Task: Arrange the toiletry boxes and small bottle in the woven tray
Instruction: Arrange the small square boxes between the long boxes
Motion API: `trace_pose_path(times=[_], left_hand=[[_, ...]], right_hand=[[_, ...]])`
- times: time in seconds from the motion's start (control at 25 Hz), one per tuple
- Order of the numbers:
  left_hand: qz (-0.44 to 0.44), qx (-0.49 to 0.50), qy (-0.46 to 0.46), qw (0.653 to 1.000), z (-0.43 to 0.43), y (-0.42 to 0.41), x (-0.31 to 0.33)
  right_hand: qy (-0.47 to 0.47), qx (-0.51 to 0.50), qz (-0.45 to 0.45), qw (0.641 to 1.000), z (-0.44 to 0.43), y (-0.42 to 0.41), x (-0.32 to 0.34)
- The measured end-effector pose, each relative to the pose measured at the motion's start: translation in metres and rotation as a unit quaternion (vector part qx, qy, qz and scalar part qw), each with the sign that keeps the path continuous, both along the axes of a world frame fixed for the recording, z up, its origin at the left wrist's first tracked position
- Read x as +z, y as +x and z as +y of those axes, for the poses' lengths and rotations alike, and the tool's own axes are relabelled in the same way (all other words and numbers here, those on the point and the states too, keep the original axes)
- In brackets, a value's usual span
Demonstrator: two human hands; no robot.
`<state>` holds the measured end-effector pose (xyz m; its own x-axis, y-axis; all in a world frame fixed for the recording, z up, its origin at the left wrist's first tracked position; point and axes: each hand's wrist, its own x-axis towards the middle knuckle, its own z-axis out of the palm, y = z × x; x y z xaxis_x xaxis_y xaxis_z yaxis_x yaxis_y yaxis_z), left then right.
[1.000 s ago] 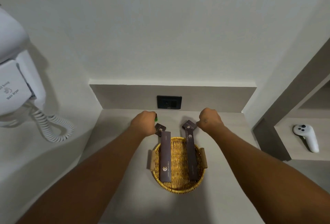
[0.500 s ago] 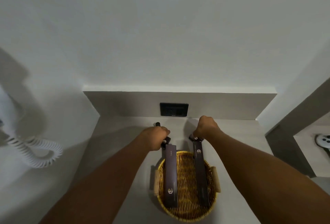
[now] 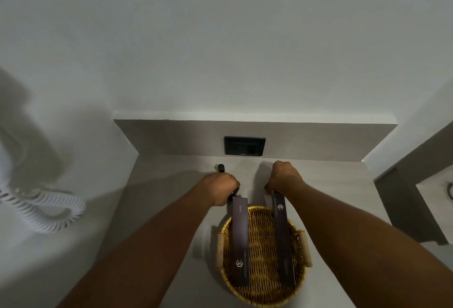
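Observation:
A round woven tray [image 3: 266, 301] sits on the counter just below my hands. Two long dark boxes lie in it side by side, one on the left [image 3: 240, 241] and one on the right [image 3: 283, 234], their far ends sticking out over the rim. My left hand [image 3: 220, 186] is curled shut at the far end of the left box, with a small dark box [image 3: 230, 197] peeking out under its fingers. My right hand [image 3: 284, 176] is closed on the far end of the right box. The black cap of the small bottle [image 3: 221, 168] stands just behind my left hand.
A black wall socket [image 3: 244, 145] sits in the grey backsplash behind the hands. A white coiled cord [image 3: 46, 209] hangs at the left wall. The counter [image 3: 171, 185] ends at a wall on the left and a dark partition [image 3: 402, 204] on the right.
The view has tilted up and moved closer, so the tray sits lower in frame. Both hands have stayed at the boxes' far ends. The bottle now shows left of and behind my left hand.

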<state>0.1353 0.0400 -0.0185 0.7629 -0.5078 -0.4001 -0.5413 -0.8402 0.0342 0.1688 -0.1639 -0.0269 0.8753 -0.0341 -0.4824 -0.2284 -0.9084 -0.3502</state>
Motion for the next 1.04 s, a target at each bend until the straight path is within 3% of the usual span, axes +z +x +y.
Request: trace_pose_path(times=[0.24, 0.56, 0.76, 0.88, 1.04], left_hand=[[-0.020, 0.000, 0.019, 1.000, 0.003, -0.003, -0.002], [-0.041, 0.012, 0.047, 0.998, 0.035, -0.028, 0.057], [-0.053, -0.008, -0.043, 0.998, -0.018, -0.078, 0.112], [-0.028, -0.057, -0.038, 0.997, -0.062, -0.129, 0.097], [-0.005, -0.024, -0.008, 1.000, -0.093, -0.176, 0.062]], right_hand=[[0.011, 0.008, -0.010, 1.000, -0.007, 0.005, 0.005], [-0.092, 0.138, -0.080, 0.983, -0.049, -0.004, 0.083], [-0.062, 0.233, -0.165, 0.957, -0.034, -0.039, 0.122], [-0.051, 0.291, -0.147, 0.944, -0.013, -0.073, 0.115], [-0.066, 0.326, -0.095, 0.938, 0.007, -0.112, 0.085]])
